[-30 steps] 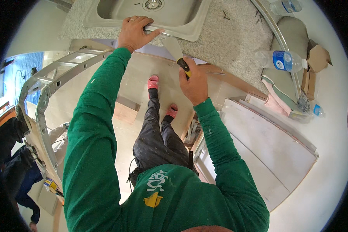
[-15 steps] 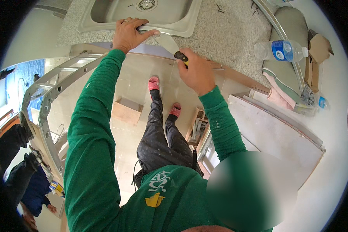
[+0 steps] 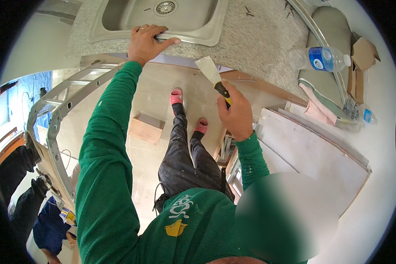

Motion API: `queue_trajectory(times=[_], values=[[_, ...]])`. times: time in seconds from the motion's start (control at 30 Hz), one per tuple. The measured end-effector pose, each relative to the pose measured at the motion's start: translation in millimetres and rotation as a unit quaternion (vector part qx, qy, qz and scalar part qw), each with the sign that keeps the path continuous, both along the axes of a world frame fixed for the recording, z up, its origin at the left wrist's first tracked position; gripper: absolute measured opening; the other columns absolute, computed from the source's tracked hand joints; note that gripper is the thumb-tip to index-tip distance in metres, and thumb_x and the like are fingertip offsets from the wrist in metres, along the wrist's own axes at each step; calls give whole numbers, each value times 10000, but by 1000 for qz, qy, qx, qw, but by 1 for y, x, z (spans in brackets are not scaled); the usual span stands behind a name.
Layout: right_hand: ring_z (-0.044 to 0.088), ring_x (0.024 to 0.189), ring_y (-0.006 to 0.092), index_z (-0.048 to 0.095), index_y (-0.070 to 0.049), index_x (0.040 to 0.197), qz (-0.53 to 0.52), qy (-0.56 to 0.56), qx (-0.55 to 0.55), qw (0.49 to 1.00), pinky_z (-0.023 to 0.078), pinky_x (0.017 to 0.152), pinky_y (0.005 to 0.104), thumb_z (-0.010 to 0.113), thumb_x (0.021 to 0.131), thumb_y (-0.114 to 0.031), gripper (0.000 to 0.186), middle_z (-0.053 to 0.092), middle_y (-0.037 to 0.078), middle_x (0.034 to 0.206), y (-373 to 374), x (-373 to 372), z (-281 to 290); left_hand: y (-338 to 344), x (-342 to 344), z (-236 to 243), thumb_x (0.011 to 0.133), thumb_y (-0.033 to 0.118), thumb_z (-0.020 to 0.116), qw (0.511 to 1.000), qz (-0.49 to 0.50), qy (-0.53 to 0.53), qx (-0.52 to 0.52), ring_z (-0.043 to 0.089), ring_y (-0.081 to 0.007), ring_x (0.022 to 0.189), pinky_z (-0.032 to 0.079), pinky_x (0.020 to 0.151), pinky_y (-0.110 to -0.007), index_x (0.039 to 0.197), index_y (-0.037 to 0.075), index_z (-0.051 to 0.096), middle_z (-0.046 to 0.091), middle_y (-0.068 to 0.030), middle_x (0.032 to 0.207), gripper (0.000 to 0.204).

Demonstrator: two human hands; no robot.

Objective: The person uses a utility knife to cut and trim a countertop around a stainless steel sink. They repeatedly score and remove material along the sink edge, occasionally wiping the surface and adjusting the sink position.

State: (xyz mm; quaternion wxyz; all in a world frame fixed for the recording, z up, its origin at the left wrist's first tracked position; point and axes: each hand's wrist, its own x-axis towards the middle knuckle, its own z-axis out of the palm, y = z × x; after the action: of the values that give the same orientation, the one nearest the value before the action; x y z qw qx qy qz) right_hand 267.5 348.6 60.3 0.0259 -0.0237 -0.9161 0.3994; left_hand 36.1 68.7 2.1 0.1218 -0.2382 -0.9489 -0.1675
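Observation:
My left hand (image 3: 146, 45) lies on the front rim of a steel sink (image 3: 193, 37), its fingers over the edge and the thumb stretched out to the right. My right hand (image 3: 236, 112) is closed round the black and yellow handle of a putty knife (image 3: 208, 69). The knife's broad pale blade points up and left, in front of the speckled stone countertop (image 3: 255, 53) and apart from the sink. A drain strainer (image 3: 166, 7) sits in the basin, with a small dark screw-like piece (image 3: 147, 9) beside it.
A plastic bottle (image 3: 323, 58) lies at the right by a rolled grey-green mat (image 3: 334, 31). Several screws (image 3: 248, 11) are scattered on the counter. A metal ladder (image 3: 55, 105) stands left, near another person (image 3: 50, 224). Boards (image 3: 312, 149) lean at right; a wooden box (image 3: 146, 128) is on the floor.
My right hand has drawn the putty knife away from the sink rim, down and to the right. The left hand stays on the rim. The other person at left has shifted slightly.

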Motion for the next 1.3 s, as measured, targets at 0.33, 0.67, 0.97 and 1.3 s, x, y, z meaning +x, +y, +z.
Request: queue_trajectory(times=[0.33, 0.67, 0.97, 1.3], values=[[725, 955, 451, 673, -82, 1319, 70, -41, 2, 997, 578, 810, 531, 694, 954, -197, 383, 751, 238, 1049, 23, -58, 9, 0, -3, -6, 811, 776, 750, 999, -2, 46, 0, 698, -254, 1037, 407, 1073, -451, 1072, 142, 835, 790, -28, 1039, 691], [725, 908, 435, 647, -70, 1365, -29, 58, 3, 998, 594, 787, 526, 685, 965, -200, 422, 735, 196, 1091, -24, -21, -47, 4, 1, -2, 825, 693, 801, 1000, -5, 20, 1, 696, -249, 1016, 442, 1034, -446, 1097, 120, 820, 776, -38, 1018, 634], [716, 973, 440, 621, -46, 1401, -28, 15, 24, 999, 585, 822, 514, 673, 991, -204, 442, 713, 219, 1099, -20, -17, -5, 3, 0, 0, 829, 680, 807, 999, -6, 32, -19, 699, -241, 953, 454, 997, -437, 1113, 119, 809, 767, -25, 977, 628], [709, 754, 240, 565, -38, 1425, -189, -194, -480, 835, 593, 712, 405, 592, 1085, -163, 363, 687, 97, 931, -76, 8, -46, 7, 2, 5, 820, 724, 779, 1000, -6, 9, -3, 682, -246, 1008, 416, 1030, -452, 1071, 131, 820, 764, -17, 985, 645]])
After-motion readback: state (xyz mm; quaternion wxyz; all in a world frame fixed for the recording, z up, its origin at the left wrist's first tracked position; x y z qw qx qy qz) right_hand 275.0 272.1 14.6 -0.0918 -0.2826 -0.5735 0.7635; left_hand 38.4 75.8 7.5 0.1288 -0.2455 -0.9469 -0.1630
